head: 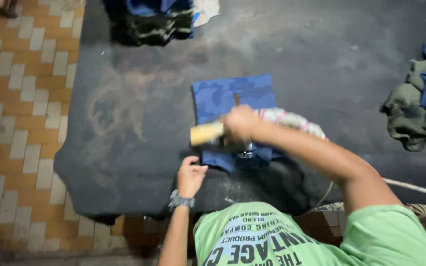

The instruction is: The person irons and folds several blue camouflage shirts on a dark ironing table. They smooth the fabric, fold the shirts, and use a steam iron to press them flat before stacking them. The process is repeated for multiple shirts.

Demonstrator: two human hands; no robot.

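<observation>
A folded blue camouflage cloth (pixel 223 96) lies flat on a dark padded table (pixel 139 128). My right hand (pixel 240 123) hovers over the cloth's near half, closed around a blurred tool with a pale yellow handle (pixel 205 133) that sticks out to the left. A shiny metal part (pixel 246 151) shows just below that hand. A striped white and pink rag (pixel 292 119) lies behind my forearm. My left hand (pixel 191 176) rests on the table at the cloth's near left corner, fingers loosely curled, holding nothing. A watch sits on that wrist.
A stack of blue and dark camouflage garments (pixel 154 22) sits at the table's far edge. Olive and blue clothes (pixel 420 108) are heaped at the right. A white cord (pixel 415 188) runs off to the right. The tiled floor (pixel 20 98) lies to the left.
</observation>
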